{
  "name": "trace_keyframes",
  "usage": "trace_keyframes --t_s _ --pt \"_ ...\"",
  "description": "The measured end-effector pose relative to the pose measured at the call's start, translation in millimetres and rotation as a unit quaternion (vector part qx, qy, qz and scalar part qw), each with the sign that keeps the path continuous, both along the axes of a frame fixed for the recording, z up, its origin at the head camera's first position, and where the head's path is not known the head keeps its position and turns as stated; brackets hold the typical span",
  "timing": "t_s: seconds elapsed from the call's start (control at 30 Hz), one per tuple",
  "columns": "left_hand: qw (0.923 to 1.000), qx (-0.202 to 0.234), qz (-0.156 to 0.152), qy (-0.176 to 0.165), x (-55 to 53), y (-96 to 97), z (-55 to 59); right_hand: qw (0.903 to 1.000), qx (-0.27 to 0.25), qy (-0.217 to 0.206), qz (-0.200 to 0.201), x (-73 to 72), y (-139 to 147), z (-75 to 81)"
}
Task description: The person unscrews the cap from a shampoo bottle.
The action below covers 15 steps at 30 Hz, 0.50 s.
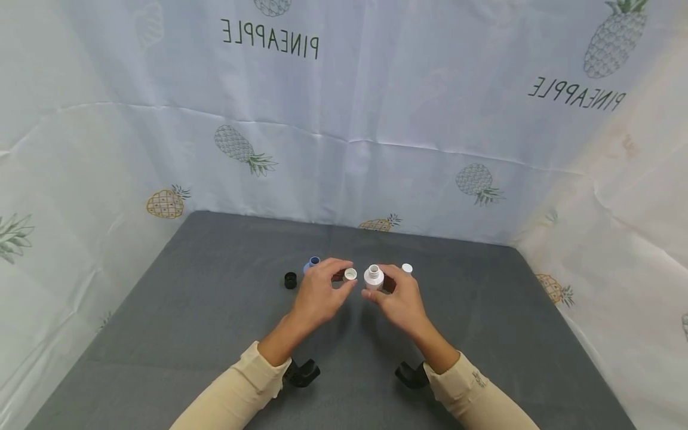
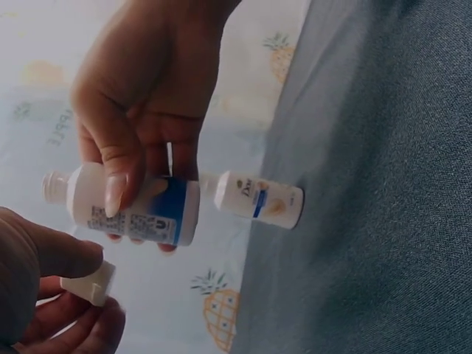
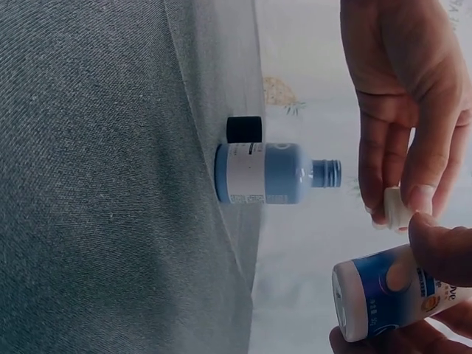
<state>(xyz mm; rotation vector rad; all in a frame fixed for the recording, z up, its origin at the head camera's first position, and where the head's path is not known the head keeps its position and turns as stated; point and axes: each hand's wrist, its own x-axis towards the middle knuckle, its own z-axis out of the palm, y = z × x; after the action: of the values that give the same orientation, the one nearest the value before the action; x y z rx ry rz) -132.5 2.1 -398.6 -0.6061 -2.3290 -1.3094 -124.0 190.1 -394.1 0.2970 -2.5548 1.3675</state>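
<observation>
Above the table, my left hand [image 1: 316,294] pinches a small white cap [image 1: 350,274] between thumb and fingers, its hollow side facing up. My right hand [image 1: 404,301] grips a white bottle [image 1: 373,278] with a blue label, held upright with its threaded neck uncovered. Cap and bottle are apart, a short gap between them. Behind the left hand stands an open blue bottle [image 3: 280,173], with a black cap [image 3: 244,130] next to it on the table. A second white bottle [image 2: 258,200] stands behind the right hand and is partly hidden in the head view.
A dark grey cloth covers the table [image 1: 215,334]. Pale curtains [image 1: 344,107] printed with pineapples hang behind it and at both sides. A black curved piece [image 1: 304,374] shows by the left wrist, and a similar black piece [image 1: 411,376] by the right.
</observation>
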Motion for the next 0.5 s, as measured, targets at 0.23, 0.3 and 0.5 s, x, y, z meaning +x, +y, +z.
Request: trace_keyframes --t_s 0.23,0.3,0.5 --pt "0.9992 -0.026 0.029 -0.004 -2.0 4.3 -3.3 0.9998 -0.016 -0.009 -0.007 -4.5 -0.2 -2.3" --pt "0.9987 -0.033 0.038 -0.011 -3.5 5.4 -4.7 0.9997 -0.019 -0.014 -0.012 -5.9 -0.5 -3.1" --pt "0.9973 -0.046 0.057 -0.013 -7.5 9.3 -8.8 0.999 -0.019 -0.03 -0.027 -10.4 -1.2 -6.3"
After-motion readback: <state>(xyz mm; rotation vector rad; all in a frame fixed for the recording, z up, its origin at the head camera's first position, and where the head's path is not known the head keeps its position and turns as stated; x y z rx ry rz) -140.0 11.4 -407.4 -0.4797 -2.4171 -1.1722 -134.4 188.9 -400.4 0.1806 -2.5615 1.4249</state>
